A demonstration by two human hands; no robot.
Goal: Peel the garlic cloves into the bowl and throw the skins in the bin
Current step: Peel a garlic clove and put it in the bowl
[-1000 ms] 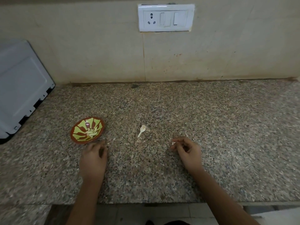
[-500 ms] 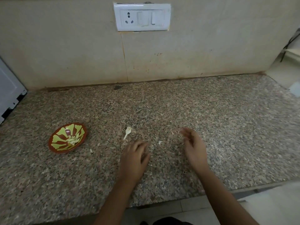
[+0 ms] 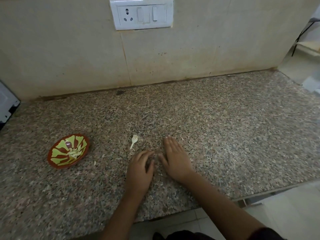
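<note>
A small red bowl (image 3: 57, 161) with a green pattern sits on the granite counter at the left, and peeled garlic cloves (image 3: 74, 152) lie inside it. A garlic stem with skin (image 3: 134, 140) lies on the counter to the right of the bowl. My left hand (image 3: 139, 170) rests palm down on the counter just below the stem, fingers slightly bent and holding nothing. Beside it, my right hand (image 3: 174, 158) lies flat with straight fingers on the stone. Tiny bits of skin (image 3: 94, 163) are scattered near the bowl. No bin is in view.
The speckled granite counter (image 3: 225, 135) runs to a tiled wall with a white socket and switch plate (image 3: 142, 13). A white appliance corner (image 3: 7, 104) shows at the far left. The counter's front edge is just below my wrists, with floor tiles beyond.
My left hand moved from beside the bowl to the middle of the counter. My right hand opened flat and slid toward the left hand. The view shifted right.
</note>
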